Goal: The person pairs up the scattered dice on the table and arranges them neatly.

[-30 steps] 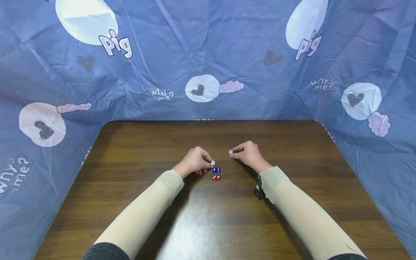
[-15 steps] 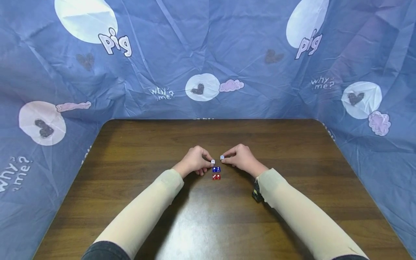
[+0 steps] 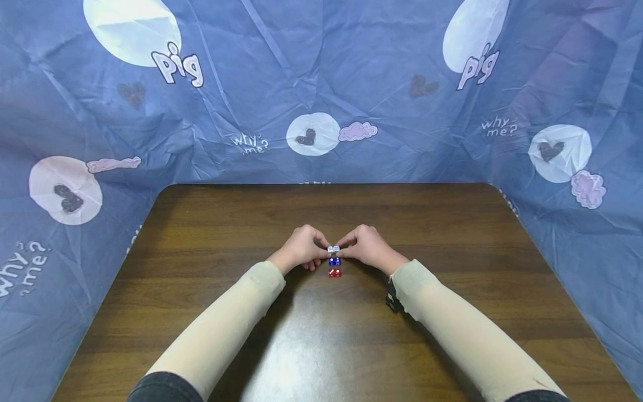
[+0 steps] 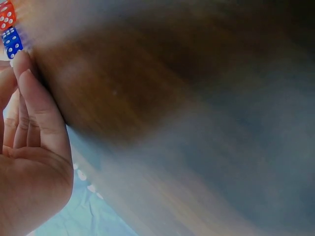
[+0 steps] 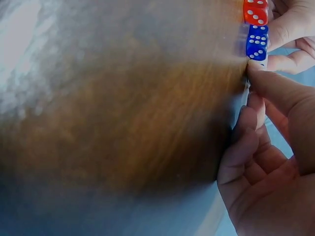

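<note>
Two white dice sit side by side at the middle of the table. My left hand (image 3: 303, 247) pinches the left white die (image 3: 330, 249) between thumb and fingertip. The right white die (image 3: 336, 249) is pinched by my right hand (image 3: 368, 245), and the two dice look to be touching. Just nearer to me lies a pair of blue dice (image 3: 334, 261), then a pair of red dice (image 3: 334, 273). Both wrist views show a blue die (image 5: 257, 42) beside a red die (image 5: 256, 12); in the right wrist view, fingers mostly hide the white die (image 5: 264, 63).
The brown wooden table (image 3: 241, 212) has rounded far corners. Behind it and along both sides hangs a blue printed cloth (image 3: 321, 67). A black strap (image 3: 393, 297) circles the right wrist.
My right hand has moved left and slightly nearer, bringing its white die up beside the other one. My left hand and the blue and red dice have stayed in place.
</note>
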`<state>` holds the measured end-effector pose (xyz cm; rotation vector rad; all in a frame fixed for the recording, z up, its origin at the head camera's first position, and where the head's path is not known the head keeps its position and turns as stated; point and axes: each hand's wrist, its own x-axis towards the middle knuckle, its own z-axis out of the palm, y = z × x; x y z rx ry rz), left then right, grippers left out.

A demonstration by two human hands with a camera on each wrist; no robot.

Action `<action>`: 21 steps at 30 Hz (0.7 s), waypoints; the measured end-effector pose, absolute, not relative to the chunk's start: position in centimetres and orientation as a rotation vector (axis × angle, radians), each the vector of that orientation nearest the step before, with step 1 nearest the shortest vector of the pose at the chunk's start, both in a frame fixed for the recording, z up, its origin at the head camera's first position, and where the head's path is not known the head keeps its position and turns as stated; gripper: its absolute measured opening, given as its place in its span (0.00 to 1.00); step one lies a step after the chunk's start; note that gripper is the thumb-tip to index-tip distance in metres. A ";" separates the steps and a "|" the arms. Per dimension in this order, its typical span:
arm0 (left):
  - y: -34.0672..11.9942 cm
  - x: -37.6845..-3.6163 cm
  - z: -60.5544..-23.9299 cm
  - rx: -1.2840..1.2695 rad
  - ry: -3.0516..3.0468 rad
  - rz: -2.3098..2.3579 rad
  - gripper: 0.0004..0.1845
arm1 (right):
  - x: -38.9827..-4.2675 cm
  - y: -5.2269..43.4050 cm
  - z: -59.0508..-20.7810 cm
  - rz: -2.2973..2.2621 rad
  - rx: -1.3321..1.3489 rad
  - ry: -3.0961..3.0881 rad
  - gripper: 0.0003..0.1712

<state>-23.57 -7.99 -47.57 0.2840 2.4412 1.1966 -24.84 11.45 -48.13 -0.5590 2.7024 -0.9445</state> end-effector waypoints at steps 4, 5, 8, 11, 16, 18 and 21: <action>-7.9 -23.4 -47.3 0.297 2.445 1.195 0.04 | -24.8 11.4 -48.3 -0.946 -0.568 2.709 0.07; -7.9 -23.4 -47.3 0.298 2.444 1.196 0.04 | -24.8 11.4 -48.3 -0.948 -0.568 2.707 0.07; -8.0 -23.4 -47.3 0.296 2.440 1.194 0.05 | -24.7 11.4 -48.3 -0.956 -0.568 2.699 0.07; -8.0 -23.4 -47.4 0.298 2.438 1.189 0.05 | -24.6 11.4 -48.1 -0.951 -0.559 2.695 0.06; -8.1 -23.5 -47.5 0.301 2.439 1.182 0.06 | -24.6 11.4 -47.9 -0.942 -0.532 2.676 0.07; -8.2 -23.4 -47.4 0.303 2.433 1.183 0.06 | -24.6 11.4 -47.9 -0.945 -0.525 2.668 0.07; -8.3 -23.2 -47.2 0.300 2.418 1.195 0.09 | -24.6 11.5 -48.0 -0.957 -0.525 2.665 0.08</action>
